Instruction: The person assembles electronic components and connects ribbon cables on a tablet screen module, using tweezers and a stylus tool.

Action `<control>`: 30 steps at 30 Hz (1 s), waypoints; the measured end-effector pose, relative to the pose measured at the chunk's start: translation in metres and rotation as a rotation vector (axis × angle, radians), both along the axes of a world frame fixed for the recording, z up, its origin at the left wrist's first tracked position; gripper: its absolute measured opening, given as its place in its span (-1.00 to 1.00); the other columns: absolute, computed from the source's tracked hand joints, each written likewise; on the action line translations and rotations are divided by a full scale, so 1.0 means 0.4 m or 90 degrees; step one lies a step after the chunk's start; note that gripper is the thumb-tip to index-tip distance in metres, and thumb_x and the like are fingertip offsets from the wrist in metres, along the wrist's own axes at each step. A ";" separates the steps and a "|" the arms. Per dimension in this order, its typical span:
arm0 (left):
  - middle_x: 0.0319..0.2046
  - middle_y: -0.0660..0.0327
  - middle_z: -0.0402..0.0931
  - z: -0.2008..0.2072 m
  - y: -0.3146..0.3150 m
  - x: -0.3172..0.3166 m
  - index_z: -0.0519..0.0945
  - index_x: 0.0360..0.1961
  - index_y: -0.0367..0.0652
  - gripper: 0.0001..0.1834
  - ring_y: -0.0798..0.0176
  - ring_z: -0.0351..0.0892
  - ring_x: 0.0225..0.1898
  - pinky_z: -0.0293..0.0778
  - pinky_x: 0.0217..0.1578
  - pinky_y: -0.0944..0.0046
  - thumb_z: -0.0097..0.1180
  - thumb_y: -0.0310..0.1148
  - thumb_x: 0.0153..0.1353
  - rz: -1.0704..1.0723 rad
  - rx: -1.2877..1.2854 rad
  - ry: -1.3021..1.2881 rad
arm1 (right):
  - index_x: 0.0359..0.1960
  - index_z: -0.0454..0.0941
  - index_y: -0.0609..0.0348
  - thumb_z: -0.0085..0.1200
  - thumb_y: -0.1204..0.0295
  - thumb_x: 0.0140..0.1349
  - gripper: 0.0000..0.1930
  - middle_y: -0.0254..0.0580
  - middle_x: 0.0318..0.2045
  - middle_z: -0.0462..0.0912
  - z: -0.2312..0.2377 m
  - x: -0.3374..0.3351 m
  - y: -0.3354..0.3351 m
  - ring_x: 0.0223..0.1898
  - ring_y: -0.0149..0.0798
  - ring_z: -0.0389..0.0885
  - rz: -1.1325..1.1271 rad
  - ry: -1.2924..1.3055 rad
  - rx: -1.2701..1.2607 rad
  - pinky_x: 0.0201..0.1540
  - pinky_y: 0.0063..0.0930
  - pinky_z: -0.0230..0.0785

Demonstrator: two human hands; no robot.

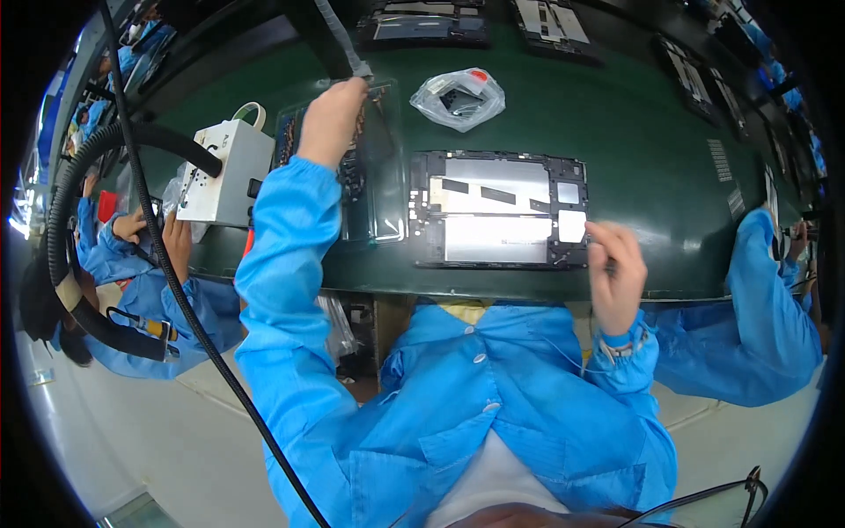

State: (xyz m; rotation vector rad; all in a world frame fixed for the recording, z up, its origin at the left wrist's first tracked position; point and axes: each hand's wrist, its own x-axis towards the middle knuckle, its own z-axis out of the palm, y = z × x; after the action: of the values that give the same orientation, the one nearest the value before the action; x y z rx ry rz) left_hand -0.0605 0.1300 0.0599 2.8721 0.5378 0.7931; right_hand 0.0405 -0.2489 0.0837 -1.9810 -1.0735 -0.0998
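Observation:
In front of me lies an opened tablet-like device (497, 233), a flat black frame with silver plates and dark strips. My right hand (619, 268) is at its right edge, fingers loosely bent and thumb apart, fingertips beside a white rectangular piece (571, 226). Farther off to the left, my left hand (334, 119) is closed above a clear plastic tray (387, 211) of small dark parts. Its fingertips meet the lower end of a grey strip or tube (339, 35); what they pinch is too small to make out.
A clear bag (458, 99) with a dark part lies beyond the device. On the left stand a white box (226, 172) and a black corrugated hose (132, 132). More opened devices (422, 26) line the far side. Blue-sleeved people (757, 308) sit on both sides.

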 end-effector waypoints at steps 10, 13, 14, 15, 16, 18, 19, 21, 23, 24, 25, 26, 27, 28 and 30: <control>-0.38 0.03 0.53 0.133 -0.415 -0.170 0.56 -0.36 -0.33 -0.75 0.15 0.59 -0.42 0.53 -0.46 0.34 0.17 -0.57 -0.18 -0.287 0.151 -0.205 | -0.12 0.48 0.30 -0.09 0.40 0.24 -0.73 -0.30 -0.42 0.57 0.000 -0.076 0.230 -0.49 -0.57 0.36 0.394 0.602 0.158 -0.46 -0.69 0.22; -0.39 0.08 0.53 0.129 -0.464 -0.161 0.56 -0.41 -0.33 -0.81 0.21 0.58 -0.43 0.54 -0.48 0.38 0.14 -0.55 -0.15 -0.352 0.237 -0.164 | -0.20 0.53 0.31 -0.04 0.40 0.20 -0.76 -0.29 -0.46 0.59 -0.010 -0.085 0.226 -0.50 -0.57 0.38 0.331 0.617 0.177 -0.46 -0.71 0.23; -0.40 0.11 0.53 0.124 -0.472 -0.157 0.56 -0.40 -0.32 -0.82 0.22 0.58 -0.43 0.53 -0.48 0.39 0.16 -0.52 -0.12 -0.361 0.264 -0.158 | -0.20 0.53 0.31 -0.04 0.40 0.20 -0.76 -0.29 -0.46 0.59 -0.009 -0.084 0.217 -0.50 -0.57 0.38 0.329 0.619 0.178 -0.46 -0.71 0.23; -0.40 0.11 0.53 0.121 -0.483 -0.153 0.56 -0.40 -0.32 -0.82 0.22 0.58 -0.43 0.53 -0.48 0.39 0.16 -0.52 -0.12 -0.363 0.263 -0.157 | -0.25 0.55 0.31 -0.02 0.41 0.19 -0.78 -0.30 -0.49 0.58 -0.006 -0.081 0.204 -0.50 -0.57 0.39 0.313 0.635 0.190 -0.46 -0.71 0.23; -0.40 0.11 0.53 0.120 -0.492 -0.147 0.55 -0.39 -0.32 -0.80 0.21 0.57 -0.43 0.53 -0.49 0.37 0.18 -0.50 -0.10 -0.357 0.195 -0.170 | -0.29 0.57 0.31 -0.01 0.42 0.18 -0.80 -0.31 -0.53 0.58 -0.003 -0.075 0.192 -0.51 -0.57 0.40 0.293 0.651 0.205 -0.46 -0.72 0.24; -0.39 0.11 0.53 0.125 -0.503 -0.133 0.55 -0.37 -0.32 -0.79 0.21 0.57 -0.44 0.52 -0.49 0.36 0.20 -0.48 -0.09 -0.356 0.126 -0.183 | -0.32 0.59 0.31 0.01 0.47 0.16 -0.84 -0.31 -0.56 0.57 0.002 -0.063 0.172 -0.51 -0.57 0.42 0.277 0.636 0.204 -0.48 -0.72 0.23; -0.39 0.12 0.54 0.134 -0.504 -0.126 0.55 -0.35 -0.31 -0.77 0.20 0.57 -0.44 0.52 -0.49 0.34 0.21 -0.47 -0.09 -0.333 0.064 -0.201 | -0.32 0.58 0.31 0.05 0.46 0.15 -0.84 -0.30 -0.56 0.57 0.003 -0.064 0.161 -0.46 -0.54 0.45 0.258 0.626 0.162 -0.40 -0.65 0.29; -0.37 0.14 0.55 0.132 -0.501 -0.104 0.56 -0.32 -0.26 -0.74 0.16 0.56 -0.43 0.49 -0.45 0.29 0.23 -0.51 -0.13 -0.274 -0.005 -0.227 | -0.29 0.56 0.29 0.06 0.53 0.10 -0.85 -0.23 -0.51 0.58 0.047 -0.067 0.134 -0.42 -0.40 0.53 0.230 0.659 0.019 -0.35 -0.53 0.37; -0.37 0.16 0.56 0.136 -0.506 -0.091 0.56 -0.33 -0.25 -0.76 0.16 0.56 -0.42 0.49 -0.43 0.30 0.23 -0.51 -0.13 -0.275 -0.036 -0.206 | -0.26 0.54 0.28 0.04 0.56 0.07 -0.82 -0.18 -0.48 0.57 0.031 -0.078 0.115 -0.42 -0.30 0.55 0.246 0.501 0.059 -0.34 -0.49 0.38; -0.37 0.18 0.56 0.138 -0.508 -0.088 0.57 -0.34 -0.23 -0.77 0.16 0.56 -0.41 0.49 -0.41 0.30 0.23 -0.51 -0.12 -0.270 -0.063 -0.183 | -0.24 0.53 0.26 0.03 0.59 0.04 -0.79 -0.13 -0.44 0.57 0.021 -0.082 0.108 -0.41 -0.20 0.57 0.265 0.344 0.096 -0.34 -0.44 0.39; -0.36 0.19 0.57 0.132 -0.507 -0.084 0.57 -0.36 -0.22 -0.78 0.17 0.56 -0.40 0.49 -0.39 0.30 0.22 -0.52 -0.12 -0.274 -0.083 -0.191 | -0.21 0.49 0.24 -0.01 0.62 -0.01 -0.74 -0.06 -0.41 0.52 0.013 -0.081 0.102 -0.40 -0.03 0.54 0.280 0.256 0.082 -0.34 -0.37 0.39; -0.36 0.19 0.57 0.132 -0.508 -0.087 0.57 -0.36 -0.22 -0.78 0.17 0.56 -0.40 0.49 -0.39 0.30 0.22 -0.52 -0.12 -0.273 -0.085 -0.193 | -0.21 0.49 0.24 -0.01 0.62 -0.01 -0.74 -0.06 -0.41 0.52 0.014 -0.083 0.100 -0.40 -0.03 0.54 0.280 0.256 0.079 -0.34 -0.37 0.39; -0.36 0.18 0.57 0.133 -0.508 -0.092 0.57 -0.36 -0.22 -0.78 0.17 0.56 -0.39 0.49 -0.39 0.30 0.22 -0.51 -0.12 -0.274 -0.102 -0.188 | -0.23 0.48 0.24 -0.01 0.62 0.00 -0.76 -0.06 -0.43 0.51 0.018 -0.088 0.097 -0.41 -0.02 0.53 0.275 0.226 0.082 -0.36 -0.36 0.38; -0.36 0.18 0.57 0.133 -0.507 -0.097 0.57 -0.35 -0.22 -0.78 0.16 0.56 -0.39 0.49 -0.39 0.29 0.22 -0.51 -0.12 -0.276 -0.119 -0.184 | -0.26 0.48 0.24 -0.01 0.61 0.01 -0.79 -0.06 -0.45 0.51 0.022 -0.094 0.097 -0.43 -0.02 0.52 0.270 0.196 0.084 -0.38 -0.35 0.37; -0.36 0.18 0.57 0.129 -0.503 -0.107 0.57 -0.35 -0.22 -0.77 0.17 0.56 -0.38 0.50 -0.40 0.30 0.21 -0.51 -0.13 -0.280 -0.106 -0.179 | -0.30 0.48 0.29 0.00 0.62 0.05 -0.85 -0.07 -0.49 0.52 0.029 -0.103 0.101 -0.47 -0.09 0.53 0.262 0.163 0.075 -0.43 -0.40 0.36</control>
State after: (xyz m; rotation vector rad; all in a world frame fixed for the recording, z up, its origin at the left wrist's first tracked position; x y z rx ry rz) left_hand -0.1033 -0.0710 0.1117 2.5227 -0.0586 0.9882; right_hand -0.0006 -0.2086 0.0954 -1.5830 -1.2495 0.2970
